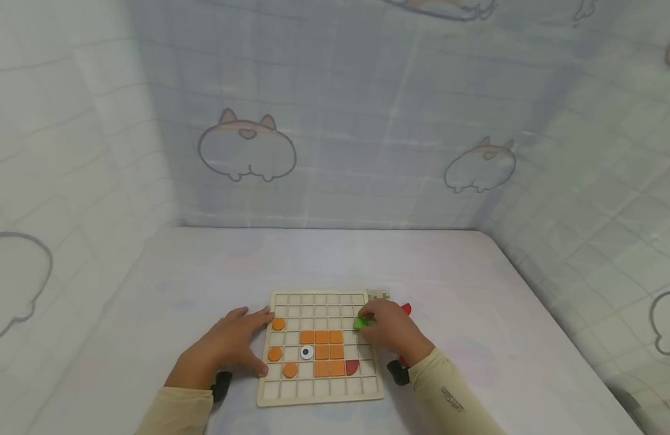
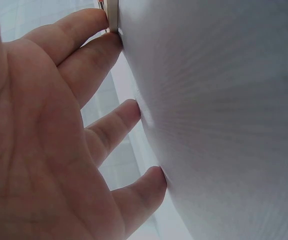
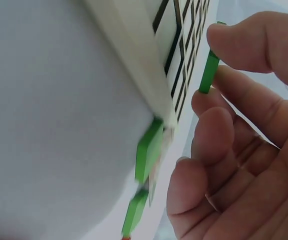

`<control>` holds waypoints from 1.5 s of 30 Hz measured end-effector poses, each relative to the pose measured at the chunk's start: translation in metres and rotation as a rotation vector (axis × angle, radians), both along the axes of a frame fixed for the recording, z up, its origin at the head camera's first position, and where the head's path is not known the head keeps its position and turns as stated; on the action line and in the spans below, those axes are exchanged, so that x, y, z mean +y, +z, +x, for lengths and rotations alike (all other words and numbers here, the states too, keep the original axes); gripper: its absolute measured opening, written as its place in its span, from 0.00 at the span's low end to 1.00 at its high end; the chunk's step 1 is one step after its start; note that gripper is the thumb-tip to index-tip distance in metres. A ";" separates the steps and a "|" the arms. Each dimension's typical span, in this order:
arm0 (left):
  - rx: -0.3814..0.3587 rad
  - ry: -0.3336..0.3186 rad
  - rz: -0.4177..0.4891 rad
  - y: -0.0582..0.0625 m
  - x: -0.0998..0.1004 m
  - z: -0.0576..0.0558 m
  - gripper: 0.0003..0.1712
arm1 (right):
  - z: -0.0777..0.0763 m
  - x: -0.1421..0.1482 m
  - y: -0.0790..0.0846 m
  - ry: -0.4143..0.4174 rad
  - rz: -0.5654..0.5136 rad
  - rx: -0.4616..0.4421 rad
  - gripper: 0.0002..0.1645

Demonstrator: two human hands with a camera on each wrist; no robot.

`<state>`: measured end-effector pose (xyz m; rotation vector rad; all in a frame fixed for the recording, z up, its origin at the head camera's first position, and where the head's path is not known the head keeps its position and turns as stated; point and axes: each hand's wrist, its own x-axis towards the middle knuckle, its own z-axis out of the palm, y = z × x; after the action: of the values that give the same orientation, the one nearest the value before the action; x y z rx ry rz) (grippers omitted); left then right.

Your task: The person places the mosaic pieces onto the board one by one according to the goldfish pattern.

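Note:
A pale wooden grid board (image 1: 321,402) lies on the table. My left hand (image 1: 226,345) touches its left edge with spread fingers; in the left wrist view, other fingertips (image 2: 130,110) rest on the table. My right hand (image 1: 391,329) pinches a small green tile (image 3: 210,72) between thumb and fingers, over the board's right side. On the grid sit a block of orange square tiles (image 1: 322,352), several orange discs (image 1: 290,370), a white eye disc (image 1: 306,352) and a dark red rounded piece (image 1: 352,367). Whether the held tile touches the board, I cannot tell.
Two more green tiles (image 3: 149,150) lie beside the board's right edge. Red pieces (image 1: 406,309) show partly behind the right hand. A small printed card (image 1: 378,294) lies at the board's far right corner. Patterned cloth walls (image 1: 335,151) surround the table (image 1: 231,260).

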<state>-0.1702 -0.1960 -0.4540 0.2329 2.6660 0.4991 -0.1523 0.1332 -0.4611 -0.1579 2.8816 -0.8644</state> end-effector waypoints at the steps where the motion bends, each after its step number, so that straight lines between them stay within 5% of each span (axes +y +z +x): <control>1: -0.001 0.000 0.001 0.000 0.001 0.000 0.71 | -0.001 -0.002 0.000 0.004 -0.007 -0.010 0.13; 11: -0.003 0.003 0.002 -0.002 0.007 -0.005 0.71 | -0.013 -0.011 -0.006 0.058 0.039 -0.009 0.14; 28: 0.014 0.000 0.001 0.000 0.008 0.000 0.71 | -0.011 -0.017 -0.005 0.054 0.126 0.009 0.15; 36: 0.007 0.011 0.001 0.000 0.006 0.000 0.71 | -0.007 -0.010 0.001 -0.002 0.042 -0.074 0.19; 45: 0.018 0.012 -0.014 0.001 0.003 0.003 0.70 | -0.004 0.030 0.000 -0.114 0.011 -0.057 0.25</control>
<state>-0.1675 -0.1935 -0.4532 0.2186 2.6885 0.4843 -0.1561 0.1631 -0.4613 0.0317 2.8647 -0.8573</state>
